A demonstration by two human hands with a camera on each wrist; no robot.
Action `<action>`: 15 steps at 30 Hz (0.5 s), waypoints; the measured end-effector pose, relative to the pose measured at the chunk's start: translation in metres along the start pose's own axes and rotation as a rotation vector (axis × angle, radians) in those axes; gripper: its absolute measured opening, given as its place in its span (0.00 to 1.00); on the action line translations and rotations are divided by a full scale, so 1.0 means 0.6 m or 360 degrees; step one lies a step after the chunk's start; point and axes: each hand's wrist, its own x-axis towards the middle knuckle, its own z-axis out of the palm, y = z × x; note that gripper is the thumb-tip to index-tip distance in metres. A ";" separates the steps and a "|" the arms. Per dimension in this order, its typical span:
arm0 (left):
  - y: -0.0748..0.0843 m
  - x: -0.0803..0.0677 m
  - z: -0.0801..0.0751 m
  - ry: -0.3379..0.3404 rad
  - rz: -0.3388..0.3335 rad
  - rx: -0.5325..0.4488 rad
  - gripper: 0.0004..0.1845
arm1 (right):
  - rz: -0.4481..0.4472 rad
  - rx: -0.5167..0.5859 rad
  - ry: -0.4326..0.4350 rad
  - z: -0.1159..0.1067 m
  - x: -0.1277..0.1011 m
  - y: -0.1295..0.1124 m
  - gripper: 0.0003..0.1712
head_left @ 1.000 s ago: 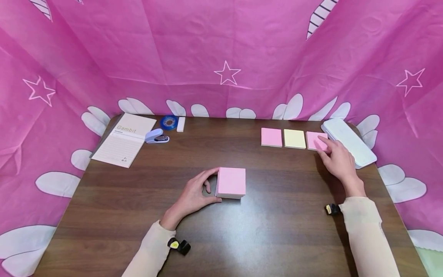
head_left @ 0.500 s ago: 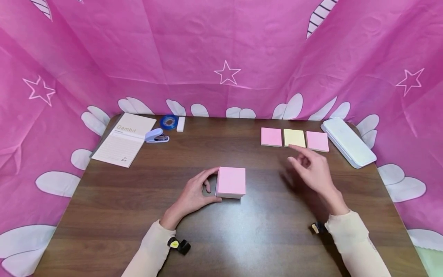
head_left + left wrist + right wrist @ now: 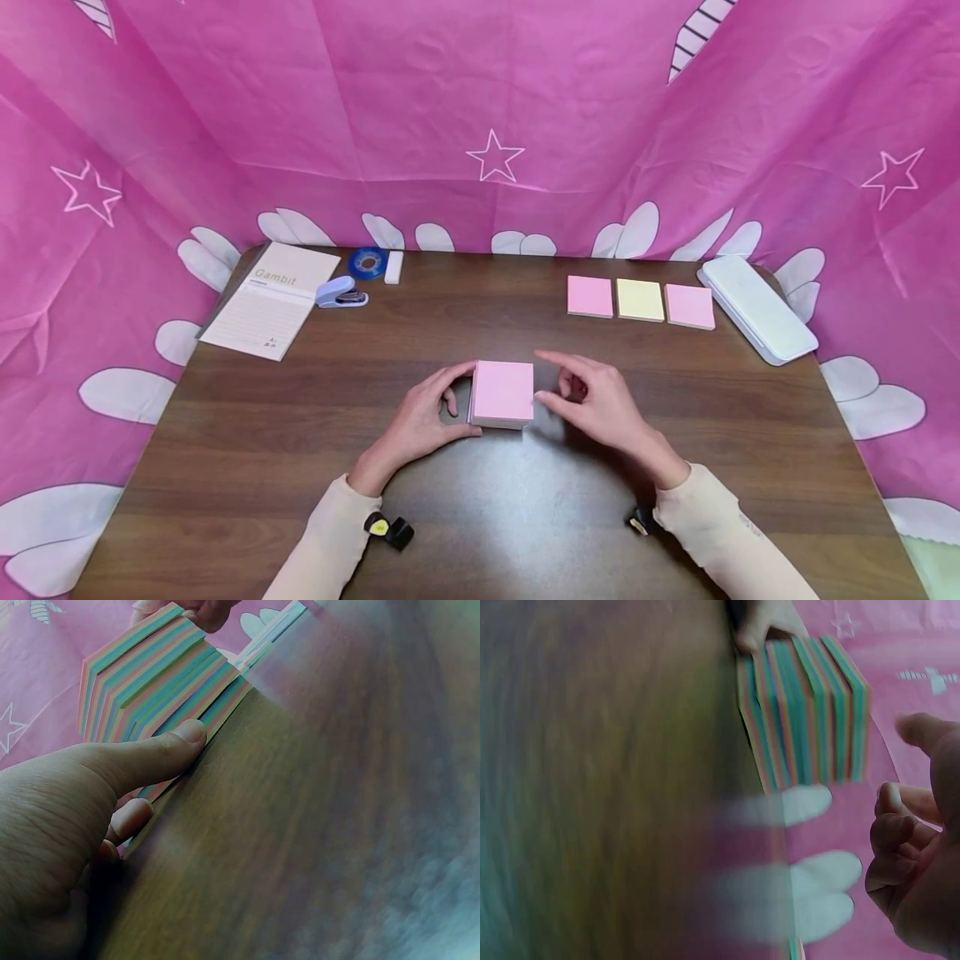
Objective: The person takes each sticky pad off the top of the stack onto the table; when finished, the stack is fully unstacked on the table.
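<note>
Where the brown table (image 3: pixel 480 517) shows its middle sits one thick pink-topped note block (image 3: pixel 502 394), striped sides. Left hand (image 3: pixel 414 425): thumb and fingers clasp its left edge. Right hand (image 3: pixel 600 402): fingers loosely spread, just beside its right edge, holding nothing. Behind: three notepads (image 3: pixel 640 300), white case (image 3: pixel 757 307), stapler (image 3: pixel 339 293).

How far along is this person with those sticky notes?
Three single notes already lie in a row at the far right of the table, two pink and one yellow. The left hand steadies the thick note block, and the right hand reaches for its top sheet, not yet touching. Most of the block remains unpeeled.
</note>
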 end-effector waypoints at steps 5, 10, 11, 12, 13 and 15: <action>-0.001 -0.001 -0.001 0.0002 0.0014 -0.0020 0.55 | 0.0088 -0.0054 -0.0127 0.028 0.003 -0.016 0.46; -0.002 0.000 -0.001 0.0004 0.0017 -0.0008 0.54 | 0.0125 -0.0142 -0.0168 0.044 0.008 -0.026 0.54; -0.002 0.000 -0.001 0.0006 0.0017 -0.0005 0.54 | 0.0131 -0.0154 -0.0168 0.045 0.008 -0.027 0.54; -0.002 0.000 -0.001 0.0007 0.0018 -0.0003 0.54 | 0.0139 -0.0162 -0.0169 0.047 0.008 -0.028 0.54; -0.002 0.000 -0.001 0.0008 0.0019 -0.0001 0.54 | 0.0145 -0.0164 -0.0169 0.048 0.008 -0.029 0.53; -0.002 0.000 -0.001 0.0010 0.0018 -0.0001 0.54 | 0.0150 -0.0161 -0.0169 0.050 0.009 -0.029 0.52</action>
